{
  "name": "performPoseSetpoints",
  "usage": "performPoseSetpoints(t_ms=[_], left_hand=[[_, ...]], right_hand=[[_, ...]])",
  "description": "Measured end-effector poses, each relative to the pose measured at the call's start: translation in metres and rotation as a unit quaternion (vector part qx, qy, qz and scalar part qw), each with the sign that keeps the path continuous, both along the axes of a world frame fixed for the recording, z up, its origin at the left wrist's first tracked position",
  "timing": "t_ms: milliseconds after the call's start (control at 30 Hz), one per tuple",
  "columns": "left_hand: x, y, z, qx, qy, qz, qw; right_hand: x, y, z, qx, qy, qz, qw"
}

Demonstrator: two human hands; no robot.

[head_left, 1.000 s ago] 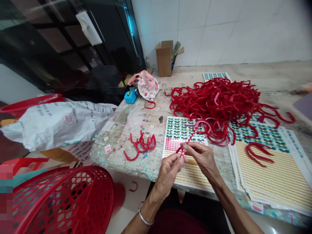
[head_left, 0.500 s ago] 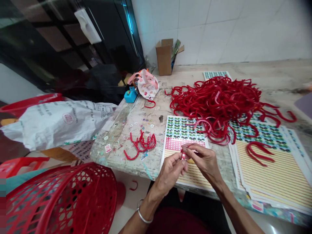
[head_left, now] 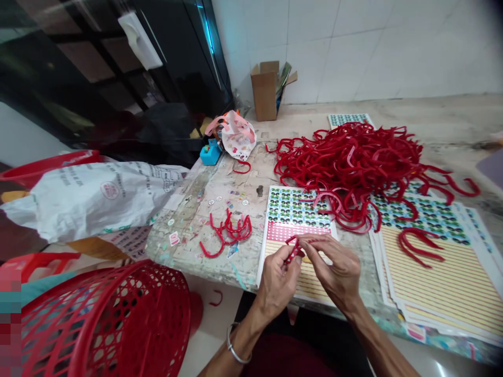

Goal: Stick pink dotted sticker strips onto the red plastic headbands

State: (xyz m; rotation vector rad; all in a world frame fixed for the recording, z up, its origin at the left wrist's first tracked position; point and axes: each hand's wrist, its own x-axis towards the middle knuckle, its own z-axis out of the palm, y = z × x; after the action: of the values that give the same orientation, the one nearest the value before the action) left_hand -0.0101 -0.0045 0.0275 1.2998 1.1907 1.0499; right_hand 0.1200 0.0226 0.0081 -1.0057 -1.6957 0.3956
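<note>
My left hand [head_left: 278, 280] and my right hand [head_left: 337, 269] meet above a printed sheet [head_left: 293, 209] at the table's front edge. Both pinch a red plastic band [head_left: 294, 250], partly hidden by my fingers. A large tangled heap of similar red bands [head_left: 348, 167] lies just beyond my hands, spilling over the sheets. To the left sits a smaller bunch of red bands [head_left: 228, 233]. Several striped printed sheets [head_left: 436, 267] are stacked to the right, with a few red bands on top.
A red plastic basket [head_left: 118, 324] stands tilted at lower left, next to a white printed sack [head_left: 92, 201]. A cardboard box [head_left: 265, 90], a blue object [head_left: 210, 154] and a patterned bag [head_left: 238, 136] stand at the table's back. A tiled wall rises behind.
The band no longer sticks up and out from my fingers. It now lies short and bent between my hands, which have moved slightly apart. The basket sits a little further right in view.
</note>
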Motion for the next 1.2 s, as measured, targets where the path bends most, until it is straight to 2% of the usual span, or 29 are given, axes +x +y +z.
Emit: performPoseSetpoints(t_ms=[167,267,433,567,733,900,1067,1200], left_hand=[[0.001,-0.002,0.000,0.021,0.032,0.012,0.999],[0.000,-0.003,-0.003,0.020,0.019,0.018,0.999],[-0.004,-0.004,-0.011,0.003,-0.005,0.023,1.000],[-0.007,-0.006,-0.014,-0.010,-0.012,0.030,0.999],[-0.007,-0.005,-0.016,-0.035,-0.066,0.028,0.997],[-0.009,-0.005,-0.016,-0.058,-0.112,-0.004,0.992],[-0.012,-0.007,-0.015,-0.060,-0.101,-0.064,0.991],[-0.013,-0.006,-0.016,-0.048,-0.076,-0.069,0.994]], right_hand=[[0.000,-0.001,0.001,-0.001,0.012,-0.011,1.000],[-0.002,0.001,0.000,-0.075,0.056,-0.014,0.996],[-0.007,0.001,-0.003,-0.218,0.154,0.017,0.964],[-0.008,0.002,-0.006,-0.260,0.191,0.036,0.946],[-0.008,0.004,-0.005,-0.297,0.201,0.041,0.933],[-0.005,0.006,-0.007,-0.266,0.172,0.030,0.948],[0.003,0.010,-0.012,-0.159,0.109,0.001,0.981],[0.006,0.011,-0.008,-0.104,0.069,-0.012,0.992]])
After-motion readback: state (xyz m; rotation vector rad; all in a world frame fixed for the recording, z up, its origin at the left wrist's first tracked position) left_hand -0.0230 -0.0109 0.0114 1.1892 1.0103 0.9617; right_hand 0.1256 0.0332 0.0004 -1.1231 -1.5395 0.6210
